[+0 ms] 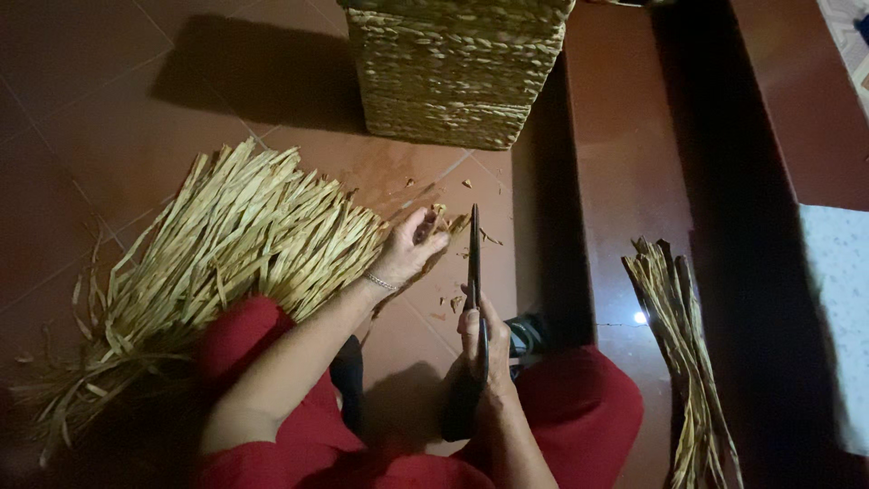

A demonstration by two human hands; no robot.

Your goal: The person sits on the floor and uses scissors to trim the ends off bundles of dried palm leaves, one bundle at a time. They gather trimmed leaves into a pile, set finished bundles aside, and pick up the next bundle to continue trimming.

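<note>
Head view: the left hand (409, 246) pinches the tip of a dried straw strand (450, 225), keeping it taut beside the scissors (474, 263), which the right hand (480, 340) grips upright. The straw bundle (226, 244) fans across the floor (109, 118). I cannot tell what the woven basket (453, 72) holds.

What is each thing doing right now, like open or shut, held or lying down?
Scissors: held upright in right hand, blades shut.
Left hand: gripping ends of straw strands.
Straw pile: fanned out flat on the floor.
Small bundle: lying on the floor, untouched.
Basket: standing upright on the floor.
Scraps: scattered on the floor.
</note>
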